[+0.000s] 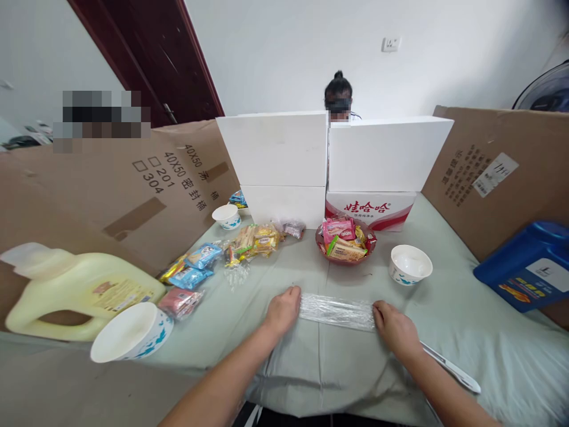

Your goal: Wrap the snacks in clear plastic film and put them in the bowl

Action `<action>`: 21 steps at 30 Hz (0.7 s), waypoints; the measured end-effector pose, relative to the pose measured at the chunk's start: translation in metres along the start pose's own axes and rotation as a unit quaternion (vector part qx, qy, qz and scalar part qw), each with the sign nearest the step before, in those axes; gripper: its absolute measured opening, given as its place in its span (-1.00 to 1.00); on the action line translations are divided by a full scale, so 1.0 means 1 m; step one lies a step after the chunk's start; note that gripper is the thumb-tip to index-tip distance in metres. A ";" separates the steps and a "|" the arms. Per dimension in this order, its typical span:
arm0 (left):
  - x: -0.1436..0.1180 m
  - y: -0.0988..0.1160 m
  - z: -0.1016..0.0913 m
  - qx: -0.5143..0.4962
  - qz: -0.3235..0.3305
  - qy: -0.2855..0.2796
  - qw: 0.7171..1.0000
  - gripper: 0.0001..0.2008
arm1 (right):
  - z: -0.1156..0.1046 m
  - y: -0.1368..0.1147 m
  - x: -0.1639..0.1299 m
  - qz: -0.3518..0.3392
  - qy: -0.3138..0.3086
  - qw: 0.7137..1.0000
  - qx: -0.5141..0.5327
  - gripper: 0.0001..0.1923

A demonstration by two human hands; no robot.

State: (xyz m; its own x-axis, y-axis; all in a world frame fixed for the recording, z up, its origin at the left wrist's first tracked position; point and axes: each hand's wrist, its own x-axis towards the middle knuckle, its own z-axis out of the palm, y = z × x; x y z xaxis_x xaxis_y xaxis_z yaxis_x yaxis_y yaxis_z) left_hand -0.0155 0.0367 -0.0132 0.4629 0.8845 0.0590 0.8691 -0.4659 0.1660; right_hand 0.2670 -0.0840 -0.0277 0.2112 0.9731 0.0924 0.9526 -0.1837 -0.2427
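Left hand (281, 309) and right hand (395, 328) pinching opposite ends of a clear plastic bag (336, 311), pressed flat and apparently empty on the pale green cloth (466, 332). Behind it, a red bowl (320, 242) heaped with wrapped snacks; more snack packets (255, 240) scattered left, unpacked. Knife (451, 369) beside the right forearm; white bowl (410, 264) nearby.

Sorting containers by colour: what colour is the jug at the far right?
Blue jug, with a white label; head view.

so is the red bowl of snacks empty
No, the red bowl is piled with wrapped snack packets, pink and yellow ones showing above its rim.
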 end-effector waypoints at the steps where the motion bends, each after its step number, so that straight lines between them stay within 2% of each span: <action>1: 0.002 0.002 0.002 0.012 -0.005 0.000 1.000 -0.82 | 0.003 -0.002 0.002 0.006 0.003 1.000 -0.010 -0.74; 4: 0.004 0.005 0.003 0.040 -0.012 0.004 0.999 -0.81 | 0.005 -0.005 0.003 0.018 0.009 0.999 -0.042 -0.73; 7: 0.001 0.011 -0.005 0.058 -0.019 0.025 0.998 -0.82 | 0.000 -0.009 0.000 0.015 0.031 0.997 -0.067 -0.74; 9: -0.004 0.021 -0.011 0.058 -0.011 0.065 0.996 -0.82 | -0.003 -0.018 -0.001 -0.019 0.083 0.993 -0.079 -0.72; 11: -0.011 0.038 -0.012 0.026 0.036 0.110 0.993 -0.80 | -0.003 -0.033 -0.002 -0.095 0.122 0.985 -0.075 -0.67; 13: -0.017 0.056 -0.006 -0.040 0.102 0.124 0.986 -0.77 | -0.001 -0.051 -0.002 -0.192 0.090 0.976 -0.055 -0.57; 15: -0.021 0.067 0.005 -0.080 0.119 0.103 0.984 -0.75 | 0.004 -0.063 -0.001 -0.256 0.001 0.966 -0.033 -0.42; 18: -0.022 0.064 0.019 -0.044 0.052 0.084 0.994 -0.74 | 0.009 -0.057 -0.003 -0.236 -0.096 0.967 -0.016 -0.27; 21: -0.022 0.046 0.022 0.000 0.028 0.084 0.996 -0.69 | 0.013 -0.030 -0.018 -0.176 -0.083 0.980 -0.029 -0.24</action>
State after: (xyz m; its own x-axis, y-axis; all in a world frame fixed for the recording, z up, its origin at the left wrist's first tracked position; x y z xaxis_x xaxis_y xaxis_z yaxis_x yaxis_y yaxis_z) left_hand 0.0185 -0.0047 -0.0283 0.4747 0.8493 0.2310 0.8430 -0.5142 0.1579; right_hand 0.2316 -0.0943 -0.0348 -0.1675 0.9859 0.0019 0.9719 0.1654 -0.1672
